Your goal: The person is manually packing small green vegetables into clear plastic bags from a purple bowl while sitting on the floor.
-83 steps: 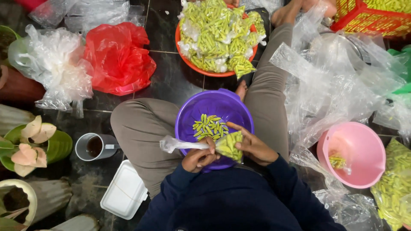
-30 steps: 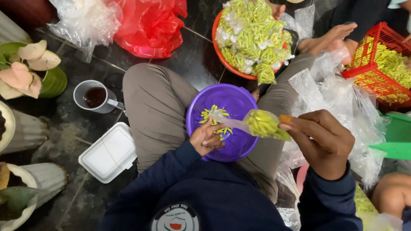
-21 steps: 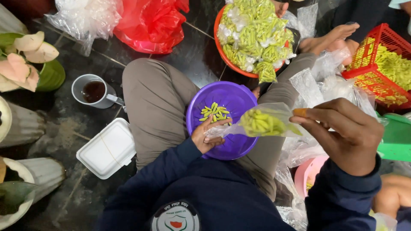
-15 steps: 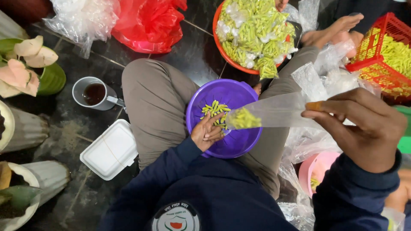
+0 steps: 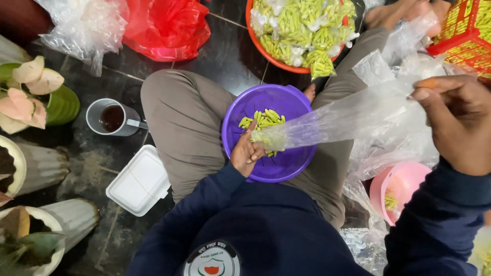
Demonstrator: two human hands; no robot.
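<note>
Down on the person's lap sits a purple bowl (image 5: pixel 271 134) with a small heap of green chillies (image 5: pixel 263 120) in it, and across it runs a clear plastic bag (image 5: pixel 337 118) stretched taut. Its long axis runs from about eight o'clock to two o'clock: the low end lies over the bowl, the high end is lifted up toward the right edge of the view.

At the low end the left hand (image 5: pixel 246 152) is curled shut, fingers pinching the bag's filled tip where a few chillies bunch inside the film. That hand rests against the bowl's inner wall at roughly seven o'clock of the bowl. At the high end the right hand (image 5: pixel 455 120) is closed too, thumb and fingertips nipping the bag's mouth, held well above and away from the lap.

So the left hand is the one right beside the loose chillies; the right is well apart from them.

Beyond the knees, at twelve o'clock, an orange basin (image 5: pixel 302 31) holds packed bags. A pink bowl (image 5: pixel 395 190) lies at four o'clock.
</note>
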